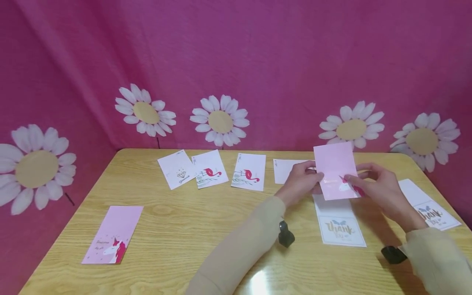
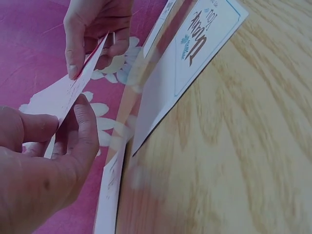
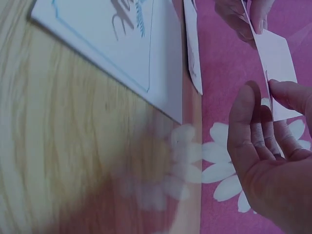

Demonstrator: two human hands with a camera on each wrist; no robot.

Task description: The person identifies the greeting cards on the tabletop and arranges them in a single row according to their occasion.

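Note:
Both hands hold a pink unicorn greeting card (image 1: 333,159) above the far right part of the table. My left hand (image 1: 300,180) pinches its left edge, thumb on the printed side. On the opposite edge, my right hand (image 1: 385,192) pinches the card with the thumb over part of the unicorn. The left wrist view shows the card (image 2: 63,92) tilted, nearly edge-on, between the two hands. In the right wrist view, the thumb presses on the card (image 3: 278,58) with fingers behind it. Below lies an unfolded white "thank you" card (image 1: 341,229), its upper part partly hidden.
Another pink unicorn card (image 1: 112,233) lies at the left. Along the back are a white diamond card (image 1: 177,170), two flamingo cards (image 1: 210,169) (image 1: 248,172) and a partly covered white card (image 1: 285,170). A second "thank you" card (image 1: 427,205) lies by the right edge.

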